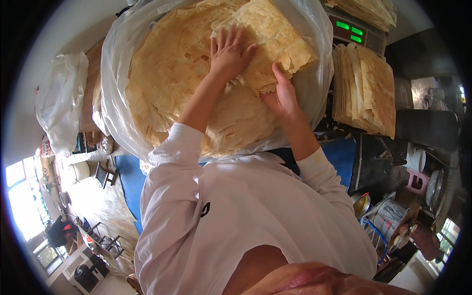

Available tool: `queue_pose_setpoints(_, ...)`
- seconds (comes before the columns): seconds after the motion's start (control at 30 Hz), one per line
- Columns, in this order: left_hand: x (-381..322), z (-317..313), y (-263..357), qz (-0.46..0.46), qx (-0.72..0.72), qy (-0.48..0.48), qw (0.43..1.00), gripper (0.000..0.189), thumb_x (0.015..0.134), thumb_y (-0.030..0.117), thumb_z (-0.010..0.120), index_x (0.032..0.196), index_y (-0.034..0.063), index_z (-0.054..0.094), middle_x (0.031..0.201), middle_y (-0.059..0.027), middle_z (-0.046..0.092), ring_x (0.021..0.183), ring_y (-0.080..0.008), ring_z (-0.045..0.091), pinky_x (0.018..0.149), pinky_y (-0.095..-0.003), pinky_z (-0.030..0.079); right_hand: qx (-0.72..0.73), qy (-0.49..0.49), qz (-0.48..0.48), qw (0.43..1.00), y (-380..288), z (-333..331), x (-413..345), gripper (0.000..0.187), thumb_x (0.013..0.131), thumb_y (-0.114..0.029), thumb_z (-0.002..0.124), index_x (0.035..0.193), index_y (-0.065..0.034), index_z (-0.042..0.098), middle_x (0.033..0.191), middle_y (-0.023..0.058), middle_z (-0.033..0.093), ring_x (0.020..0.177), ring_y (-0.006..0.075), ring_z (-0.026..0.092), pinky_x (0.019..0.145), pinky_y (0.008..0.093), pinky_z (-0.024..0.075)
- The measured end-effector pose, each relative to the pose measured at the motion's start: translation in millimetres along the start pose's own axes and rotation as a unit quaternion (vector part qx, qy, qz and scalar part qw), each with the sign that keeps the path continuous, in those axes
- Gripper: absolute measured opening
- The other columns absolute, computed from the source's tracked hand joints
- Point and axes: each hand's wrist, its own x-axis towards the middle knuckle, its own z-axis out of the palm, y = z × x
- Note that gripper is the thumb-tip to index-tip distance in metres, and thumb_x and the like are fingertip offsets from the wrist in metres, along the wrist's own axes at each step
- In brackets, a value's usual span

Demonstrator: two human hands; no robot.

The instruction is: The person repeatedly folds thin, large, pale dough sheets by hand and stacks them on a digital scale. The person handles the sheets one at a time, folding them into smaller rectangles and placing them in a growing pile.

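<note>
A folded sheet of thin, crisp flatbread lies on top of a stack of large round flatbreads with ragged, flaky edges. My left hand rests palm down on the left part of the folded sheet, its fingers spread. At the sheet's lower right edge, my right hand grips it with the thumb up along the edge; the other fingers are partly hidden beneath. A clear plastic bag, its mouth pulled wide, surrounds the stack.
To the right stands a pile of folded flatbreads, beside a digital scale with lit green displays. More folded sheets lie on the scale. Another plastic bag hangs over the left side. Blue matting covers the floor near me.
</note>
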Motion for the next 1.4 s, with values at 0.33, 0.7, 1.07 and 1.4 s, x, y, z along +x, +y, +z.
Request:
queue_pose_setpoints(0.33,-70.6,-32.4,28.9,-0.328,-0.752,-0.062,0.569,0.033,0.097,0.018,0.064,0.124,-0.0015,0.061,0.118,-0.0133,0.067,0.109,-0.0231,0.064,0.096,-0.0368,0.052,-0.066,-0.091,0.019,0.993,2.2,3.4,-36.7,0.043,0.098,-0.024,0.065,0.134,-0.0037,0.052,0.132,0.0108,0.059,0.119,0.0243,0.06,0.095,0.0419,0.053)
queue_pose_setpoints(0.7,-120.7,-131.4,10.9,-0.237,-0.696,-0.096,0.671,0.034,0.09,0.003,0.07,0.123,0.0005,0.063,0.115,-0.0108,0.07,0.103,-0.0212,0.07,0.089,-0.0359,0.058,-0.493,-0.015,-0.243,0.835,-79.5,20.1,-50.7,0.044,0.103,-0.033,0.057,0.134,-0.0017,0.059,0.124,0.0063,0.067,0.112,0.0148,0.064,0.096,0.0294,0.0504)
queue_pose_setpoints(1.07,-135.8,-150.7,-4.2,-0.265,-0.64,-0.08,0.717,0.035,0.093,0.014,0.067,0.124,-0.0031,0.062,0.115,-0.0113,0.069,0.103,-0.0205,0.068,0.087,-0.0337,0.056,-0.268,-0.135,0.027,0.953,-41.2,74.8,-15.1,0.036,0.094,-0.028,0.068,0.119,-0.003,0.065,0.112,0.0081,0.07,0.101,0.0182,0.068,0.086,0.0332,0.0561)
queue_pose_setpoints(1.4,-135.9,-107.9,-37.0,-0.188,-0.885,-0.181,0.385,0.044,0.099,0.02,0.053,0.135,-0.0034,0.052,0.13,-0.0193,0.063,0.116,-0.0324,0.063,0.099,-0.0466,0.053,-0.218,0.0,0.052,0.975,-25.0,51.1,-14.0,0.038,0.094,-0.028,0.065,0.121,-0.0022,0.064,0.113,0.0066,0.07,0.098,0.0183,0.068,0.084,0.0349,0.0575)
